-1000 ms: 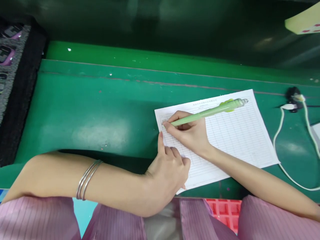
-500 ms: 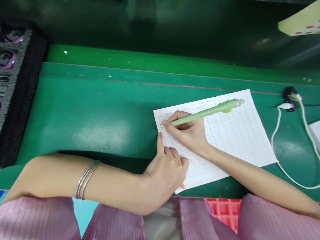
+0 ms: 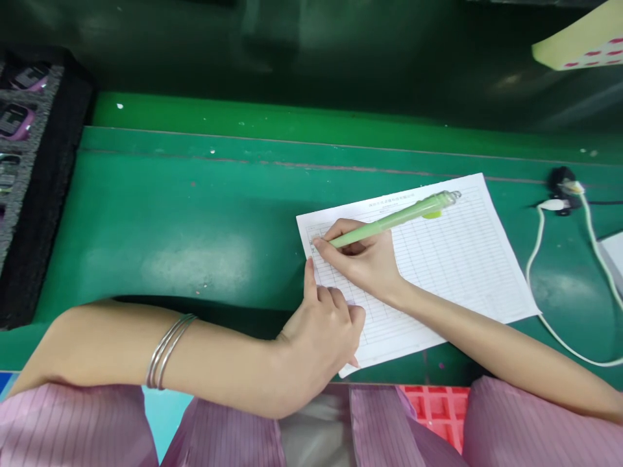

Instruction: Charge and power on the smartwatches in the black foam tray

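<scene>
A printed form, white with a ruled grid, lies at a slant on the green bench. My right hand is closed on a light green pen, whose tip end is at the first rows by the form's left edge. Small dark marks show there; the very tip is hidden by my fingers. My left hand rests on the form's lower left part and holds nothing. Its index finger points up along the paper's edge, while the other fingers are loosely bent. Silver bangles circle my left forearm.
At the left, a black foam tray holds several purple-edged devices with dark faces. A white cable runs from a black connector at the right. A yellow box with red spots juts in at the top right.
The pen's upper end has swung slightly left and its tip has shifted a little downward on the form. My left hand stays in place on the paper.
</scene>
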A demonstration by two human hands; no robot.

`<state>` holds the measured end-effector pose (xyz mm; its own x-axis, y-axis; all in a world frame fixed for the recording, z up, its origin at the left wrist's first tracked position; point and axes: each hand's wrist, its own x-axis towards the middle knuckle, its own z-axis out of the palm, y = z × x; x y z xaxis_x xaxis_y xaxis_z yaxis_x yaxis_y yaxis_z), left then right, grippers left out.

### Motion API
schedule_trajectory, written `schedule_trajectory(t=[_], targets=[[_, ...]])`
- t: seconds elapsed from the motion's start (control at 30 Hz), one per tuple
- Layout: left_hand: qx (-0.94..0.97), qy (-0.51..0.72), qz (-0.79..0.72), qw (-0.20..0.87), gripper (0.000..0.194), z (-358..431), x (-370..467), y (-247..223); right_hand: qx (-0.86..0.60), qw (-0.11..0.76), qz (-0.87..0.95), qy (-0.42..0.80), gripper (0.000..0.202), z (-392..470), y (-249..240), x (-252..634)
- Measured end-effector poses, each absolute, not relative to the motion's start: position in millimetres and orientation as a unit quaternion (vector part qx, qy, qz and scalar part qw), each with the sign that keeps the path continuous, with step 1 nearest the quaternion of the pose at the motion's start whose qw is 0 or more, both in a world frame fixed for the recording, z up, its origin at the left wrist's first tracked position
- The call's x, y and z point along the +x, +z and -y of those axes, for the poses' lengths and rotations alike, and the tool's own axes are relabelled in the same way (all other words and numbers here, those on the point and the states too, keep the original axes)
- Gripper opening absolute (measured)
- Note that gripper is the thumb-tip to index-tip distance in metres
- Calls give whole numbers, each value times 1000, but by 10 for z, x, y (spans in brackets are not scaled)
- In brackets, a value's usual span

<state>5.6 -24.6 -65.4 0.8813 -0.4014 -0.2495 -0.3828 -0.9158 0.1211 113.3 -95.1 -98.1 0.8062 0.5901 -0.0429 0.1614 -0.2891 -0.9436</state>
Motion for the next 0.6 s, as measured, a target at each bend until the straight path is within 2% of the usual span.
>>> schedule_trajectory(t=[0.6], targets=[[971, -118, 205, 35, 58, 242, 47, -661, -791, 551, 221, 150, 24, 962, -965, 1122]])
